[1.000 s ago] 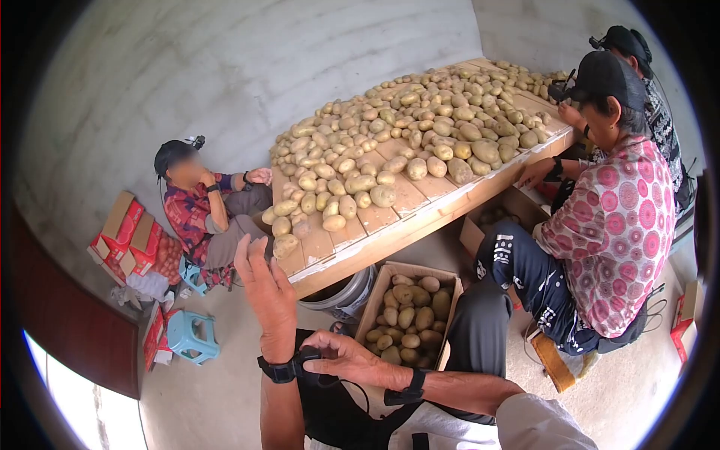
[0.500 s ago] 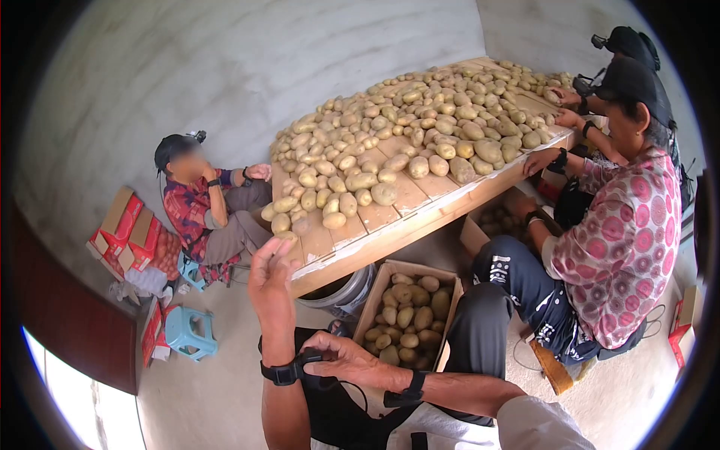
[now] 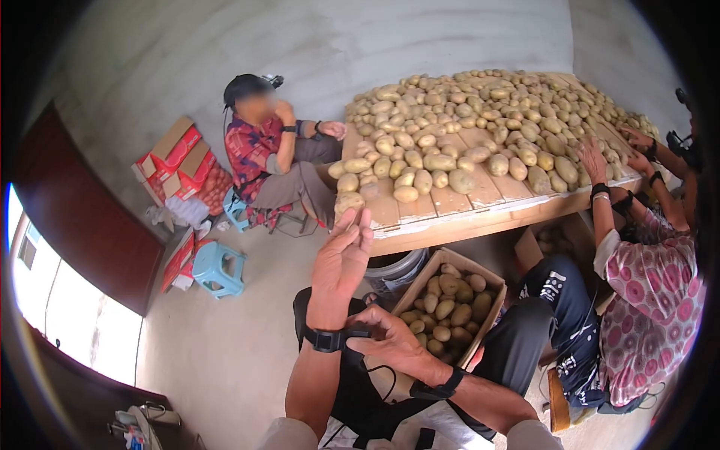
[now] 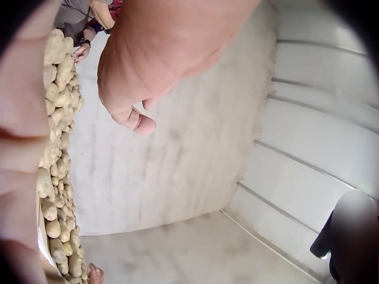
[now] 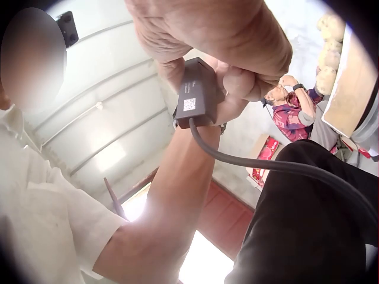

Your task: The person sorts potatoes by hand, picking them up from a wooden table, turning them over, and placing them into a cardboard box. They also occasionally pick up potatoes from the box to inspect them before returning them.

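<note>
At 6 o'clock, below counter point(image 3: 480, 214): left hand point(image 3: 341, 259) raised, fingers straight, holding nothing. Right hand point(image 3: 390, 341) pinches wrist camera point(image 5: 198, 92) strapped on left wrist. Camera looks rigid, light; grip by side edges, avoid cable point(image 5: 278, 165).

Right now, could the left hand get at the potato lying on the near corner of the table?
Probably yes: the left hand is raised, open and empty, just short of that potato, with nothing between them. The right hand grips the wrist device.
</note>
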Available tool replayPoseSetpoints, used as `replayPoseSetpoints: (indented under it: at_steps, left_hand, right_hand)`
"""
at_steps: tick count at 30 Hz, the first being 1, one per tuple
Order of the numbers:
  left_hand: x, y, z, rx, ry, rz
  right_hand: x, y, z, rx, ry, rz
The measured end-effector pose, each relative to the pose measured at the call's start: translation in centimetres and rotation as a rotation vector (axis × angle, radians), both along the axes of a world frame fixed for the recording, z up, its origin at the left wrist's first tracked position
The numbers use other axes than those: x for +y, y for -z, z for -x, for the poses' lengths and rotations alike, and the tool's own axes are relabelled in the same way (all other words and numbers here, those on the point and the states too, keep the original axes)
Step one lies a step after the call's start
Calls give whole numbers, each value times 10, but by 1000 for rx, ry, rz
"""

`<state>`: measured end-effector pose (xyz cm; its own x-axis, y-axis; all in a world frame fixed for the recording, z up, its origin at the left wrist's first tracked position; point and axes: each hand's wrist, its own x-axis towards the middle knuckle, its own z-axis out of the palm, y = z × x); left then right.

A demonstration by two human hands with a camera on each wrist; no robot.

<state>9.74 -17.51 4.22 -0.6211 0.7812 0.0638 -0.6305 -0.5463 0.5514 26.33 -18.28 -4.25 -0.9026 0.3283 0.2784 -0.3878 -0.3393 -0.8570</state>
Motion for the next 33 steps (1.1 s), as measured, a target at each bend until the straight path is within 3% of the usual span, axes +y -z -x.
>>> replayPoseSetpoints:
  at_steps: [5,7,8,10,14,16,19,23,25,26,27,28,29,33]
  left_hand:
    - [1,9,7,204,-119,19]
    - [3,13,9,463,-318,172]
    - [4,16,10,461,-321,173]
    - [5,21,12,799,-501,337]
    - [2,25,14,1018,-607,414]
    - [-2,22,14,1593,-910,507]
    - [-1,17,8,1705,-974,468]
    - [-2,22,14,1584,-870,438]
    - [4,52,42,1338,-718,403]
    - [2,45,32,934,-495,299]
    - [-2,36,23,836,-473,314]
    - [-3,48,37,1010,-519,341]
    - [-6,36,27,651,-337,288]
    - [-7,40,29,668,-223,344]
  right_hand:
    - [-1,6,1,9,-49,23]
    - [-1,7,1,-5,-58,-2]
    - [-2,7,0,-17,-57,1]
    - [-3,7,0,-30,-58,4]
    - [-2,8,-1,-30,-83,54]
    - [-3,11,1,-27,-80,54]
    - [-3,15,2,-42,-73,32]
    - [-8,19,7,-52,-93,41]
    - [-9,31,10,-66,-102,10]
    - [-7,20,5,-139,-109,-52]
    - [-8,28,10,-44,-112,-24]
    - [-8,33,15,1,-94,-106]
    - [-8,30,15,43,-83,-98]
    - [-12,23,18,55,-54,15]
